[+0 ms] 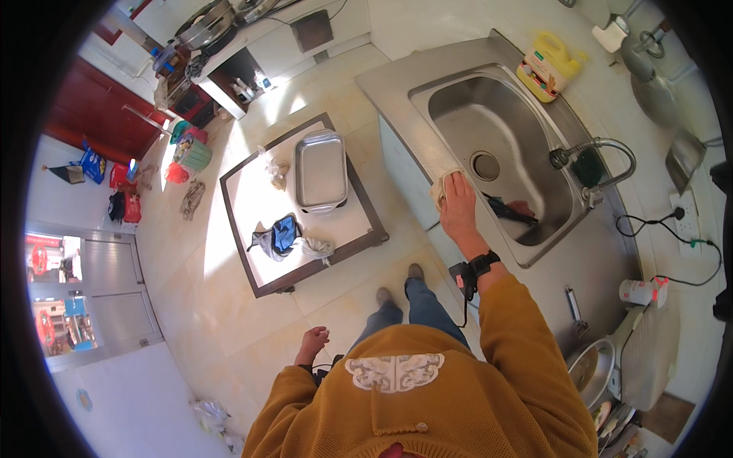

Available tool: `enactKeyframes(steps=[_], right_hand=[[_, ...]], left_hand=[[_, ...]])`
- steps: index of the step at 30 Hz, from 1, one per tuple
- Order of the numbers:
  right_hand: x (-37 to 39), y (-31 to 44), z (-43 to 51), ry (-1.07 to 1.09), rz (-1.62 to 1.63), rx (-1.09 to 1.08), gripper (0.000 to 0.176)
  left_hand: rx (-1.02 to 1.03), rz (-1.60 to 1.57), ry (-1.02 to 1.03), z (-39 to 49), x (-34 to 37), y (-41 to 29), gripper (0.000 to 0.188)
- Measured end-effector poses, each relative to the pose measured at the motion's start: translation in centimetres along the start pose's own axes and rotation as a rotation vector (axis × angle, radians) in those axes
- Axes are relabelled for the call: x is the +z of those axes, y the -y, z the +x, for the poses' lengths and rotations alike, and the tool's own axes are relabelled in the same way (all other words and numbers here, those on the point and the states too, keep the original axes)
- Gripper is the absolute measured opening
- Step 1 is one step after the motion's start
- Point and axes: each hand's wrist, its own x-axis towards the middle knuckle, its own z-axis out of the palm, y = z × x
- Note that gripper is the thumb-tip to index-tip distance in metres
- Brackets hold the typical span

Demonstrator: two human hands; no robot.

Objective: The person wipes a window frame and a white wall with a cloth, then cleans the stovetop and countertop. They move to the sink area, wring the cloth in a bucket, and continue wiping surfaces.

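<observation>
My right hand (458,209) presses a beige cloth (438,192) on the front edge of the stainless steel counter, just beside the sink (491,129). A dark device is strapped to that wrist. Dark utensils and a reddish mesh scrubber (520,207) lie in the basin near the drain. My left hand (314,340) hangs at my side over the tiled floor, its fingers loosely curled, with nothing seen in it. A curved faucet (627,157) reaches over the far side of the sink. A peeler-like tool (573,306) rests on the counter to the right of the sink.
A yellow jug (548,67) stands behind the sink, and a spray bottle (637,292) by the wall. Left of the counter, a low table (375,228) holds a metal tray (321,172), bags and a blue cloth item. A bin (193,153) stands farther off. Utensils hang on the wall.
</observation>
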Motion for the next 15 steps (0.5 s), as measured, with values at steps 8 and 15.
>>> enactKeyframes(steps=[8, 15], right_hand=[[3.2, 0.2, 8.7, 0.024, 0.095, -0.122, 0.048], [6.9, -0.7, 15.5, -0.011, 0.114, -0.166, 0.044]], left_hand=[[-0.023, -0.085, -0.058, -1.7, 2.1, -2.6, 0.038], [-0.063, -0.137, -0.097, -3.1, 4.5, -3.2, 0.038]])
